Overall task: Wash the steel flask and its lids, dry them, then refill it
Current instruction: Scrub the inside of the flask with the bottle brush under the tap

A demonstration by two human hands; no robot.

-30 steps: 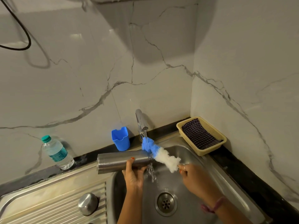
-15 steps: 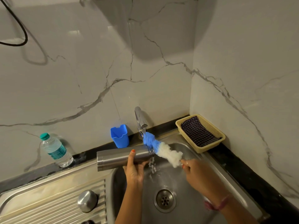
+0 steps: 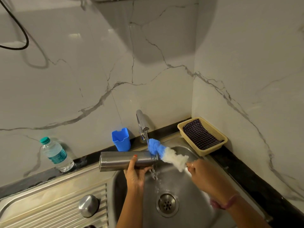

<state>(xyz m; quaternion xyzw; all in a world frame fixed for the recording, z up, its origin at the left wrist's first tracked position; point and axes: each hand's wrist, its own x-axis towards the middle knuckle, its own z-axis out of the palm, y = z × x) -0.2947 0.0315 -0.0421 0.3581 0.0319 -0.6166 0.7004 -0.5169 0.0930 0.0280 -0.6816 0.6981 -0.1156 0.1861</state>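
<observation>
We hold the steel flask [image 3: 125,160] on its side over the left rim of the sink [image 3: 189,186], our left hand [image 3: 136,175] curled under and round its body, thumb on top. Its open mouth faces right, where water spills out below the tap [image 3: 142,124]. Our right hand [image 3: 205,176] grips the handle of the bottle brush [image 3: 166,152], whose blue tip sits just at the flask's mouth. A steel lid [image 3: 88,205] rests on the ribbed drainboard [image 3: 49,211] at the surface's near left. Along the back edge stand a water bottle [image 3: 56,155] and a blue cup [image 3: 121,139]; a basket [image 3: 212,151] with a checked cloth [image 3: 199,135] fills the far right corner.
</observation>
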